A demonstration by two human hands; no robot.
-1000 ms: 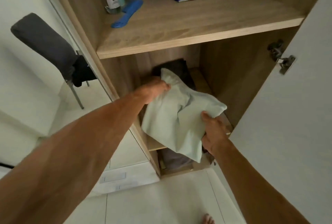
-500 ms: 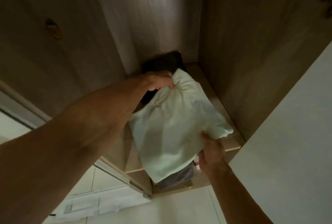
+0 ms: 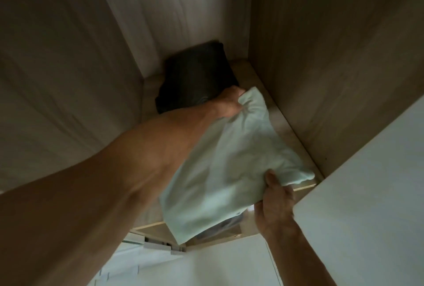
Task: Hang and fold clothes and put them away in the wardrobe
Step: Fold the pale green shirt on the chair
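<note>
Compared with half a second earlier, the left grip [image 3: 229, 102] and the far corner it carries sit further to the right, so more of the dark folded pile [image 3: 197, 74] at the back of the shelf [image 3: 290, 135] shows. The pale green folded garment [image 3: 229, 171] hangs between both grips, tilted, over the front part of the shelf inside the wardrobe [image 3: 332, 56], its near corner drooping past the shelf's front edge; I cannot tell whether its underside already touches the board. The left grip bunches the far corner in curled fingers just beside the dark pile, while the right grip [image 3: 276, 205] pinches the near right edge, thumb on top and fingers hidden beneath. Holding two opposite ends probably keeps the fold from falling open as it goes in, and the spot in front of the dark pile looks chosen so the two sit one behind the other. A grey garment [image 3: 220, 228] lies on the level below, and the white door [image 3: 367, 194] stands open at the right. No brand, label or writing is readable; a faint curved mark on the dark pile is too dim to make out
</note>
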